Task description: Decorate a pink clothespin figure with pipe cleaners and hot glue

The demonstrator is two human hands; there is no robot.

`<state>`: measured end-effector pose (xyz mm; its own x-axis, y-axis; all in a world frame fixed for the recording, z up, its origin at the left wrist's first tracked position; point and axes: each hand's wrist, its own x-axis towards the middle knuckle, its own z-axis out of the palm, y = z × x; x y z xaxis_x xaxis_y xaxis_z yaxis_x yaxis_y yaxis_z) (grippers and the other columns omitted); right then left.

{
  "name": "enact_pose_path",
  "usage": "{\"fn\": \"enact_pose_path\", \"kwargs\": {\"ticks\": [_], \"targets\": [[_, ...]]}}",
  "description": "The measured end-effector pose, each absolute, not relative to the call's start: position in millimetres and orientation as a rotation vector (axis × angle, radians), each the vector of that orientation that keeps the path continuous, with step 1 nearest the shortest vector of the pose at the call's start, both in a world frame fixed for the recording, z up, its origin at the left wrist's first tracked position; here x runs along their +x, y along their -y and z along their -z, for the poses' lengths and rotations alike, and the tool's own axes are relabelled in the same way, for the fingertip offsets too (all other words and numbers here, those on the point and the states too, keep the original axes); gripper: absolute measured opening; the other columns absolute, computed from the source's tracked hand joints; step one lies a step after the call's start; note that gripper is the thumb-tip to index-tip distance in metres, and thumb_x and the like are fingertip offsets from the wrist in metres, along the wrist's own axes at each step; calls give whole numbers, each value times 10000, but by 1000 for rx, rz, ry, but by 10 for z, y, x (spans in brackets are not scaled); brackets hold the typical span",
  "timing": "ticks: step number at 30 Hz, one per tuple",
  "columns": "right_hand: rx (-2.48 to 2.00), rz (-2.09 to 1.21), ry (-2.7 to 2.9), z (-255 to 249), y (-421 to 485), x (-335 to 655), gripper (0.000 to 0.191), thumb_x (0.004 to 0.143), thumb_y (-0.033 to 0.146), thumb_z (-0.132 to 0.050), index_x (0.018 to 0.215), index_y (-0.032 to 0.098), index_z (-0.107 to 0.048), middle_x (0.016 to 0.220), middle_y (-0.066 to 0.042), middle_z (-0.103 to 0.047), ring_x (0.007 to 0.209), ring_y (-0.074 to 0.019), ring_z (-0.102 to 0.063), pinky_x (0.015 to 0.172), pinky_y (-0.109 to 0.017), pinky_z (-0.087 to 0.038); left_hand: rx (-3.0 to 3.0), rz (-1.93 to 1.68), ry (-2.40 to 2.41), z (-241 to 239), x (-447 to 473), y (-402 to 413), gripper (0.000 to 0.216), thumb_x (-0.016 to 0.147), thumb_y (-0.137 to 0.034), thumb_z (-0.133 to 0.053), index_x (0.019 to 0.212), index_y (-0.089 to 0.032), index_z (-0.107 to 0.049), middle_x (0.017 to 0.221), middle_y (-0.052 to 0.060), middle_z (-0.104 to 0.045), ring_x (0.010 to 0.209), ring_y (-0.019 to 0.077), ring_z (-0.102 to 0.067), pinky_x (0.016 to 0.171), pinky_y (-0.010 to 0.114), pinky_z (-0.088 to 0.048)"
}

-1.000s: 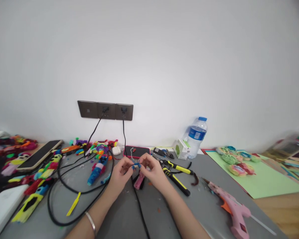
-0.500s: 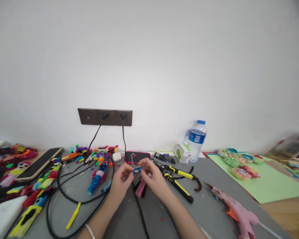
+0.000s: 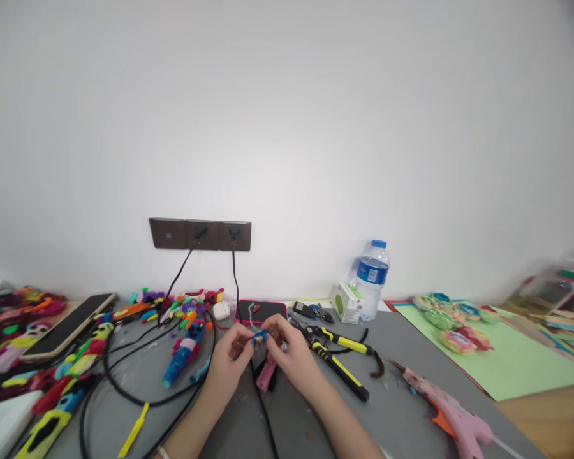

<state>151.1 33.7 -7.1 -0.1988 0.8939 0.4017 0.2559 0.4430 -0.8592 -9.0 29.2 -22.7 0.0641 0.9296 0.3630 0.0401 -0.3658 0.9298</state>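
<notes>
Between the fingertips of both hands is a short blue piece that looks like bent pipe cleaner (image 3: 259, 337). My left hand (image 3: 228, 358) pinches its left side, and my right hand (image 3: 290, 352) grips the right side. Just under the fingers, a pink fuzzy piece (image 3: 266, 375) with dark parts lies on the grey table (image 3: 287, 417), partly covered by the right hand. To the left lies a blue pipe-cleaner figure (image 3: 183, 357) with a pink and white middle. Behind the hands is a phone with a pink edge (image 3: 268, 311), with a small grey twisted strand and red bits on it.
Yellow-black pliers (image 3: 340, 368) and a pink glue gun (image 3: 454, 414) lie at right. A water bottle (image 3: 373, 280) and small box (image 3: 347, 303) stand by the wall. Black cable (image 3: 124, 396) loops at left, near several colourful figures (image 3: 88, 350). Green paper (image 3: 511, 363) holds crumpled flowers.
The view has tipped slightly up, so the things sit a little lower in the picture. Both hands keep the blue piece, with the fingers shifted slightly around it.
</notes>
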Motion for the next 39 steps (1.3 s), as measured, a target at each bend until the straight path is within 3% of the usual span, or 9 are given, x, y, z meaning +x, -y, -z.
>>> {"fn": "enact_pose_path", "kwargs": {"ticks": [39], "targets": [[-1033, -773, 1732, 55, -330, 1509, 129, 821, 136, -492, 911, 185, -570, 707, 31, -539, 589, -114, -440, 560, -216, -331, 1543, -1390, -955, 283, -101, -334, 148, 825, -315, -614, 779, -174, -611, 730, 8, -617, 678, 147, -586, 621, 224, -458]]}}
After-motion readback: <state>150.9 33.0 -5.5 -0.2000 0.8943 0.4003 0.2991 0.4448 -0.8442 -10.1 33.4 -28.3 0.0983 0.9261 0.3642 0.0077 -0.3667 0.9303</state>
